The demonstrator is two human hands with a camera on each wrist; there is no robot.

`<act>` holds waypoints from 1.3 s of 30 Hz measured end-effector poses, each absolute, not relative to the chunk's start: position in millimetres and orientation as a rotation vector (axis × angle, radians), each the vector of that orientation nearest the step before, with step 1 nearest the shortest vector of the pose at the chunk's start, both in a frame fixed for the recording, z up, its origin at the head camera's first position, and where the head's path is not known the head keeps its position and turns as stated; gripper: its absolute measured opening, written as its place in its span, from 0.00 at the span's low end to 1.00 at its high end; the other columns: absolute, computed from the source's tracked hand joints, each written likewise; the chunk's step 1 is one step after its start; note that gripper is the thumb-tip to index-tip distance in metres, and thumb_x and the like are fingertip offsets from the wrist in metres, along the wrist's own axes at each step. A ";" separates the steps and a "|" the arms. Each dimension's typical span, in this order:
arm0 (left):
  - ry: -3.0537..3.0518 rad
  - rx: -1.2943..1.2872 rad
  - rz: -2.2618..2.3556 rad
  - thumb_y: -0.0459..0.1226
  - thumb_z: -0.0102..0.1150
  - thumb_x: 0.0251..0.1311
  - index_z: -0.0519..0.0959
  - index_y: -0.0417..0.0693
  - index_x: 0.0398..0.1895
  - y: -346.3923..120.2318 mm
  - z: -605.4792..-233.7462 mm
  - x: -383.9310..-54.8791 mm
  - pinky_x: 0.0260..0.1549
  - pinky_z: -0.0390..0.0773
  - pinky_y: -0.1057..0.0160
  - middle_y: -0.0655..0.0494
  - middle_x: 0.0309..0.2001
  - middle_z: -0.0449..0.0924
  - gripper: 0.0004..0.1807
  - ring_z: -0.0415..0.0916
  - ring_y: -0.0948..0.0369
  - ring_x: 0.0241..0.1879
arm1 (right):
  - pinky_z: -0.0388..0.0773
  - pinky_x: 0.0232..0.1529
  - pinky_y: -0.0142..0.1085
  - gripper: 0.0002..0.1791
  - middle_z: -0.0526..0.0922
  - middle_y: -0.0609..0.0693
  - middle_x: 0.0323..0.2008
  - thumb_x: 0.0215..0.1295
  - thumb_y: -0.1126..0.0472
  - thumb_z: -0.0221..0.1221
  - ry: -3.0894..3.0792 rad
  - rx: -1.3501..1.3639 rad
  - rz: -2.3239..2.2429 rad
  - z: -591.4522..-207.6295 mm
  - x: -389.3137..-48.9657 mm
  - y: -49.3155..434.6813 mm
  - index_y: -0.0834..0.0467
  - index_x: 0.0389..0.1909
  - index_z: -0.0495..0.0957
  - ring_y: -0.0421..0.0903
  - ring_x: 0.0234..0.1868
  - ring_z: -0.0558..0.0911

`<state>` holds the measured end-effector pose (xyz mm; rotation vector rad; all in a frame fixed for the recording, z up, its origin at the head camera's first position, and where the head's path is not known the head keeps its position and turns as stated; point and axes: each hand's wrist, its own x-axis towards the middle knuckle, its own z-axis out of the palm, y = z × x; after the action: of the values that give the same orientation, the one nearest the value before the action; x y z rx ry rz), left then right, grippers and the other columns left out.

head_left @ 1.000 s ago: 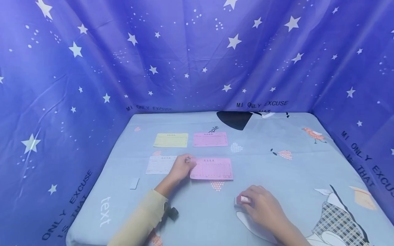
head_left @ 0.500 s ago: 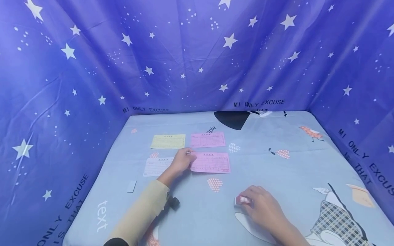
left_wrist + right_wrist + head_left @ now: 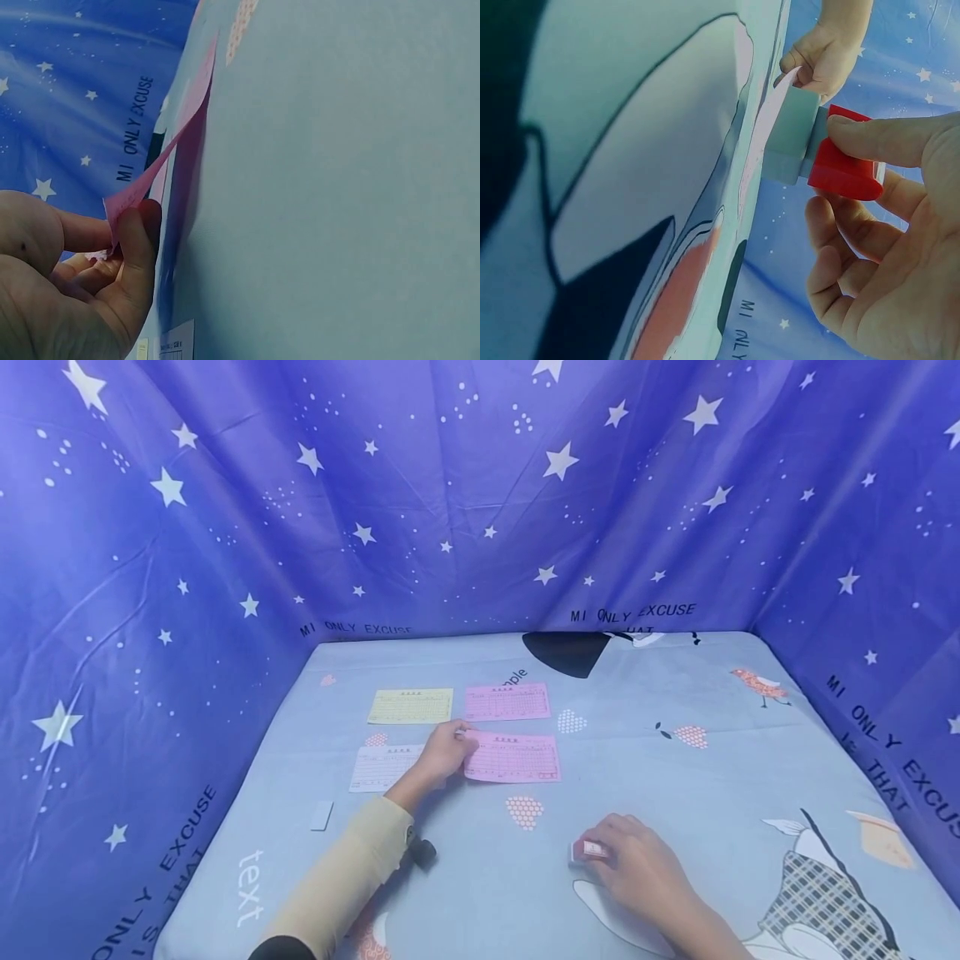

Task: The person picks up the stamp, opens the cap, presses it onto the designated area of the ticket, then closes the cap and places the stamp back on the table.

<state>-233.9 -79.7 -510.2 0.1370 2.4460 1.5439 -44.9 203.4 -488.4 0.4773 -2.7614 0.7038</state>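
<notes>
My left hand (image 3: 447, 750) pinches the left edge of a pink printed slip (image 3: 513, 757) between thumb and fingers. In the left wrist view the pink slip (image 3: 196, 94) curves up from the tabletop to the fingers. My right hand (image 3: 637, 868) grips a red stamp (image 3: 591, 850) close over the cloth. The right wrist view shows the thumb on the red handle (image 3: 845, 171) and a pale, see-through base below it. Behind the held slip lie a yellow slip (image 3: 410, 706) and another pink slip (image 3: 507, 702). A white slip (image 3: 381, 768) is partly hidden by my left hand.
A small pale rectangular piece (image 3: 322, 816) lies left of my left forearm. Patterned grey-blue cloth covers the table (image 3: 675, 793). Blue star-printed curtains (image 3: 480, 527) stand along its back and both sides. A small dark object (image 3: 423, 854) sits by my left wrist.
My left hand has moved the pink slip farther back, toward the other pink slip. The right hand with the stamp has stayed nearly still. The head view has shifted slightly.
</notes>
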 end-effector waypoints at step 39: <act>2.959 0.441 0.585 0.39 0.55 0.70 0.79 0.41 0.56 -65.0 -486.0 -297.7 0.40 0.82 0.54 0.49 0.45 0.85 0.16 0.82 0.54 0.40 | 0.79 0.40 0.36 0.20 0.78 0.28 0.33 0.43 0.67 0.76 -2.730 0.490 0.738 -492.4 -45.0 204.4 0.40 0.32 0.83 0.36 0.37 0.78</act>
<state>-297.7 -65.0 -486.0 0.4405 2.9587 0.5848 -45.0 204.4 -492.4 0.4902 -2.7305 0.7383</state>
